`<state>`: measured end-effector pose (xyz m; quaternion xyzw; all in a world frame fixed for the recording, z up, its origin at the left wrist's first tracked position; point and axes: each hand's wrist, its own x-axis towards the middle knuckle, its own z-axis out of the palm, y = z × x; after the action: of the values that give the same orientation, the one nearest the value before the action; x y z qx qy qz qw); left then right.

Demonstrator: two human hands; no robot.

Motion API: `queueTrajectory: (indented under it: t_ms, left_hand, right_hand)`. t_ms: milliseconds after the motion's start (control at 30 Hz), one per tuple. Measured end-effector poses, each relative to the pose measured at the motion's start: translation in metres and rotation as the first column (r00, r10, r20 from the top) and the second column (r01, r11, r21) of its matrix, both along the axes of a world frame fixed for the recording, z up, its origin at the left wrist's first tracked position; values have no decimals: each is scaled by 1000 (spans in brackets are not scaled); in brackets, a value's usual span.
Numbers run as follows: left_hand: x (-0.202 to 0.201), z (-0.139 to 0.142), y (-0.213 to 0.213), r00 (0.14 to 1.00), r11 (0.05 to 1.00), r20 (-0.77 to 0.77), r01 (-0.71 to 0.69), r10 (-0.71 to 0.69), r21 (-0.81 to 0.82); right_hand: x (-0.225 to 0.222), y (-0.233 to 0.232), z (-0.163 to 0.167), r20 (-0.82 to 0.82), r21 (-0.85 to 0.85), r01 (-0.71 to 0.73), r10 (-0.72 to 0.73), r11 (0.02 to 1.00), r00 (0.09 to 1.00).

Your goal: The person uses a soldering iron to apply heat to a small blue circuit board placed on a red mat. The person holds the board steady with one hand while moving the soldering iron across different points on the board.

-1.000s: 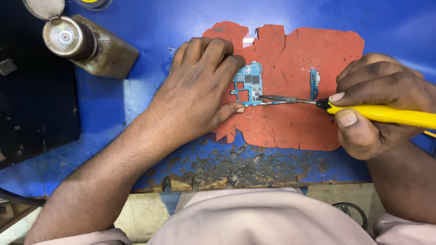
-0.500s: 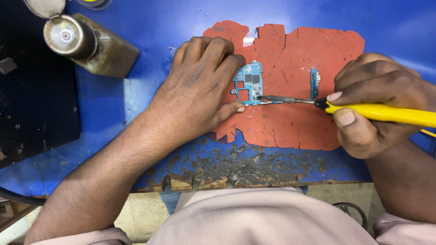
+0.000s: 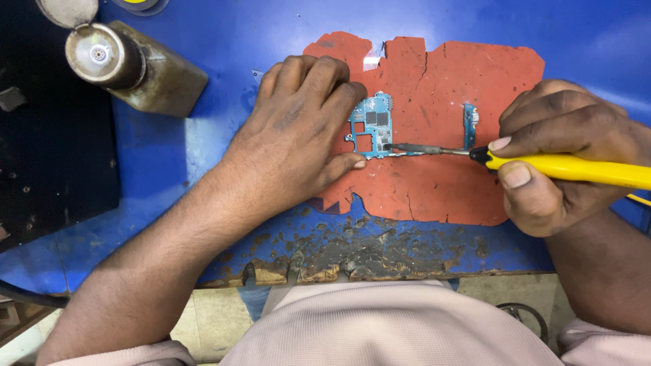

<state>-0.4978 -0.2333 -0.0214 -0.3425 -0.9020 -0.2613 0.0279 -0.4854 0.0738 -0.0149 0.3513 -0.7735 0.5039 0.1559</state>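
- The left hand (image 3: 298, 135) lies flat at the centre of the frame, fingers spread, unclenched, pinning the left edge of a small blue-green circuit board (image 3: 371, 125) against the mat; it presses rather than wraps.
- The right hand (image 3: 563, 156), at the right edge, is closed in a pen grip around the yellow handle of a soldering iron (image 3: 542, 163).
- The iron's dark metal tip (image 3: 400, 146) points left and touches the lower right corner of the circuit board.
- The step in hand looks like working one joint at that corner. The next move likely calls for a steady tip and firm pressure from the holding fingers, so the board does not slide.
- A narrow blue-green strip board (image 3: 470, 125) lies just right of the main board, apart from it.
- Both rest on a cracked red mat (image 3: 441, 183) over a blue worktable (image 3: 203, 41) with a scorched near edge.
- At upper left stands a grimy metal bottle (image 3: 129, 64), lid flipped open.
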Motion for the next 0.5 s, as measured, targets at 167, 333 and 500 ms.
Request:
queueTrajectory:
  t_ms: [167,333,500]
  left_hand:
    - [0,0,1,1000,1000,5,-5,6,-10]
    - [-1,0,2,1000,1000,16,-2,2,-7]
    - [-2,0,2,1000,1000,11,-5,5,-12]
  right_hand:
    - [-1,1,0,-8,34,-6,7,999,1000]
    - [-1,3,0,-12,53,-12,13,999,1000]
    - [-2,4,0,-18,51,-16,17,999,1000]
